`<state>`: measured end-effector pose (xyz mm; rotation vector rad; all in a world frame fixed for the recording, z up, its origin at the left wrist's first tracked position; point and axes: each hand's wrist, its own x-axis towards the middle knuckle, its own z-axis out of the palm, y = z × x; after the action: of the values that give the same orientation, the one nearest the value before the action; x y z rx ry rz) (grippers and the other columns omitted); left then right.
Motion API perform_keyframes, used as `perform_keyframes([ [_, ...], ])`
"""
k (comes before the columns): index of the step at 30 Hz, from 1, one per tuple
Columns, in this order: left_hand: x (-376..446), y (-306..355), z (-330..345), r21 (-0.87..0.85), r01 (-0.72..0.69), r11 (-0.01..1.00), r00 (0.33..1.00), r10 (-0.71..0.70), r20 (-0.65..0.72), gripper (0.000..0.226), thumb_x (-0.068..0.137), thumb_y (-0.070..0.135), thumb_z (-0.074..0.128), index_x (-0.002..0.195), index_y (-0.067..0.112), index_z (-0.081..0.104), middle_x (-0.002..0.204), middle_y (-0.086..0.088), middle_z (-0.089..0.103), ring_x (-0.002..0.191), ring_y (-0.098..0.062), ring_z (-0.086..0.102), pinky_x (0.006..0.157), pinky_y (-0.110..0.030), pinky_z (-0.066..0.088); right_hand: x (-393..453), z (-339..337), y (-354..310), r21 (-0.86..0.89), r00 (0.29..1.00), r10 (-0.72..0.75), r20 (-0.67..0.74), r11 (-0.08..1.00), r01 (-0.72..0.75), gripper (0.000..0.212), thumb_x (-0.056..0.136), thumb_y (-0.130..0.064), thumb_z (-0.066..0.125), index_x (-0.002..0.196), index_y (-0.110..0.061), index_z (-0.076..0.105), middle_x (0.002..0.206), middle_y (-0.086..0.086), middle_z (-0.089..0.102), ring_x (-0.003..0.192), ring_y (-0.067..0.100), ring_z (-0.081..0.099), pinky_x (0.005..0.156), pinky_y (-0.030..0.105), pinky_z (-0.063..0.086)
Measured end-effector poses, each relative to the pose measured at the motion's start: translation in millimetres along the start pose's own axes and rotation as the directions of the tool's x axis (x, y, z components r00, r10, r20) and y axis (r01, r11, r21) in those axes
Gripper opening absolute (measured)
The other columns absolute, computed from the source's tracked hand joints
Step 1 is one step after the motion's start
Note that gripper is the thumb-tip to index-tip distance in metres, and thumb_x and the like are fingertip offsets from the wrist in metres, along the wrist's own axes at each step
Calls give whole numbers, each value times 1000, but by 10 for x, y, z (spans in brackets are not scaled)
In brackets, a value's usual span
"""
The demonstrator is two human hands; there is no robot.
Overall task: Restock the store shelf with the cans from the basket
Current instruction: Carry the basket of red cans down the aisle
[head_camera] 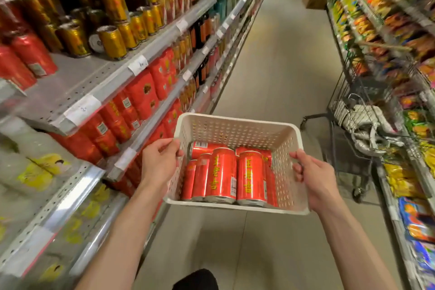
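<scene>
Fingers (297,167) half-hidden behind basket (237,125); cans (250,176) overlapping

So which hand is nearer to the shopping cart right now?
Right. The right hand grips the basket's right rim, on the side facing the shopping cart; the left hand grips the opposite rim, beside the shelves.

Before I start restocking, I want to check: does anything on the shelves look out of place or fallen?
Yes. Among the upright gold cans on the upper left shelf, one can lies on its side, its round end facing the aisle. Nothing else stands out.
</scene>
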<state>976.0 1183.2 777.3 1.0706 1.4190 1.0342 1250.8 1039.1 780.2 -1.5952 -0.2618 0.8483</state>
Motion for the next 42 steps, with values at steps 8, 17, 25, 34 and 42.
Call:
perform_keyframes([
  [8,1362,239,1044,-22,19,1000,1000,-19,-9,19,98,19,63,109,6,72,68,-2,68,49,-10,47,52,-24,40,1588,457,-536,-45,1000,-10,-2,999,10,29,103,-24,59,99,0,75,54,-6,48,45,7,41,44,19,40],
  [17,2718,629,1954,-105,73,992,992,-83,-92,13,98,21,64,104,13,72,67,3,68,51,-7,49,54,-24,42,3312,1184,-1235,-107,998,-18,55,994,24,28,103,-27,59,99,-5,76,57,-5,49,51,9,41,50,23,38],
  [25,3316,771,2402,-206,66,976,949,-125,-291,9,100,15,61,100,11,68,70,-2,64,44,2,51,48,-15,44,4501,1836,-1541,-162,975,23,222,987,13,25,101,-27,60,101,-7,74,60,-3,46,47,9,38,44,18,37],
  [34,3817,222,2802,-154,156,976,851,-212,-480,15,98,20,63,103,9,72,73,-1,68,54,-1,58,57,-20,49,5540,2328,-1181,-269,920,162,358,961,-64,18,99,-21,61,94,-10,74,56,-3,45,41,7,38,39,16,34],
  [42,4249,-715,3042,-26,205,978,878,-196,-437,9,99,13,61,92,12,67,50,10,64,41,4,52,42,-15,44,6086,2318,-258,-355,931,204,302,931,-89,26,102,-25,58,86,-15,76,52,-12,61,45,2,54,50,23,47],
])
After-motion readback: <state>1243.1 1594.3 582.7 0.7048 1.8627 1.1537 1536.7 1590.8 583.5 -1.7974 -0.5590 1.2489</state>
